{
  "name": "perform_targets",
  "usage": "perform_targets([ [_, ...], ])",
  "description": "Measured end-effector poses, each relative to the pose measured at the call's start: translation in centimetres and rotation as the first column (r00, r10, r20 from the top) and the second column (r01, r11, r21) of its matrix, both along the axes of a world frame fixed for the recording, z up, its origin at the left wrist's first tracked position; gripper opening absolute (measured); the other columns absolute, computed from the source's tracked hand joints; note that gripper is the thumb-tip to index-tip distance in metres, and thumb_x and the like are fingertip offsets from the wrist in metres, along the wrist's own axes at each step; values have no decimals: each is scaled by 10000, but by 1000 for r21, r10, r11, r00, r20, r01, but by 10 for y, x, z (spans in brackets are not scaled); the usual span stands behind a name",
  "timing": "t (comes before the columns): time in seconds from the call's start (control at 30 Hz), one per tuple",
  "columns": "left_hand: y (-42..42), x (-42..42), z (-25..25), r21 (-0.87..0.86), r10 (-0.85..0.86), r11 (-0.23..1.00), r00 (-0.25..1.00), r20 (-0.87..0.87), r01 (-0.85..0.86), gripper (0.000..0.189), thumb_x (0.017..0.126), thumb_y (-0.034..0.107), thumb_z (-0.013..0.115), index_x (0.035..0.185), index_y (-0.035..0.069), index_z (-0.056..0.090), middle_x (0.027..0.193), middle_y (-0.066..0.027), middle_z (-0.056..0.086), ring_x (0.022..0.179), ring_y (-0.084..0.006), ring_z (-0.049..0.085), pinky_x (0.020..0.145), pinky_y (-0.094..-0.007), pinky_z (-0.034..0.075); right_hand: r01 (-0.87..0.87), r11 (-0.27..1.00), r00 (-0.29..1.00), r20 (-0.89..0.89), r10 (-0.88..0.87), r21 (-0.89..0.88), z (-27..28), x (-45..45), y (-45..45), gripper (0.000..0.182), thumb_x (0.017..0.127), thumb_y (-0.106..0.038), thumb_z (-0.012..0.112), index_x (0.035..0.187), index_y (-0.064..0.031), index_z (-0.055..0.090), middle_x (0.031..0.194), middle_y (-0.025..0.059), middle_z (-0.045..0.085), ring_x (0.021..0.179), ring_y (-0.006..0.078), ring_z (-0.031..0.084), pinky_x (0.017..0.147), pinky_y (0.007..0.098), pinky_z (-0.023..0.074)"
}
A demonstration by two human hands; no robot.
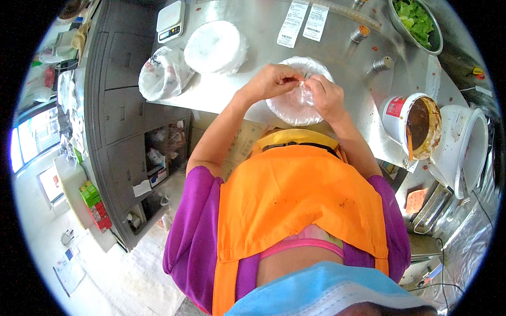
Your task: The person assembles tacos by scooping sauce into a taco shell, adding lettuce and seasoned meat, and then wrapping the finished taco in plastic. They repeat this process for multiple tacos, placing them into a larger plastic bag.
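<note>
A round bowl wrapped in clear plastic (297, 107) sits at the front edge of the steel table. Above its middle, my left hand (276, 81) and my right hand (326, 94) pinch the gathered plastic film between their fingertips, close together. Further left stands a stack of round white containers (215, 47) under plastic. Beside that stack lies a white plastic bag (162, 75) with printing on it. What the wrapped bowl contains cannot be made out.
A digital kitchen scale (170, 21) is at the back left. Two printed paper slips (292, 23) lie behind the bowl. To the right are shaker jars (382, 64), a metal bowl of lettuce (415, 23) and a sauce bucket (397, 122) holding an orange-handled utensil.
</note>
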State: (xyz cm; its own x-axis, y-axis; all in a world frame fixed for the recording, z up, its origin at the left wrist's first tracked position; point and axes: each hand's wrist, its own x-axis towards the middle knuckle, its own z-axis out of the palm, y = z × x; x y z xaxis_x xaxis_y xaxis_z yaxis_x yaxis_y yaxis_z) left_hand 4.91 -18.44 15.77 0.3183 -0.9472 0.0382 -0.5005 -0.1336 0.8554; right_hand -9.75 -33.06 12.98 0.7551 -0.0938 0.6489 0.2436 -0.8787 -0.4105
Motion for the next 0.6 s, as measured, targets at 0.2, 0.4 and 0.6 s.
perform_targets([
  [0.2,-11,-14,38,-229,183,969,882,435,-89,173,666,43,694,835,77,683,722,-57,630,669,-227,599,595,-317,498,-23,1000,998,63,24,-12,43,-7,-13,158,709,-51,682,850,-93,625,850,26,623,662,193,623,590,308,503],
  [0.4,15,-17,33,-326,377,921,705,600,-214,180,599,14,682,753,99,646,679,-28,595,627,-216,565,551,-319,476,-164,980,973,-145,180,116,45,-14,-14,272,662,-62,743,918,-78,650,985,54,636,833,251,621,750,370,495],
  [0.6,41,-13,74,-389,329,916,733,595,-95,222,588,72,695,797,106,631,753,-11,581,689,-215,558,571,-315,477,-406,884,784,-409,467,231,84,48,1,775,563,-322,870,1234,-89,560,1188,108,583,1113,294,551,911,388,463],
])
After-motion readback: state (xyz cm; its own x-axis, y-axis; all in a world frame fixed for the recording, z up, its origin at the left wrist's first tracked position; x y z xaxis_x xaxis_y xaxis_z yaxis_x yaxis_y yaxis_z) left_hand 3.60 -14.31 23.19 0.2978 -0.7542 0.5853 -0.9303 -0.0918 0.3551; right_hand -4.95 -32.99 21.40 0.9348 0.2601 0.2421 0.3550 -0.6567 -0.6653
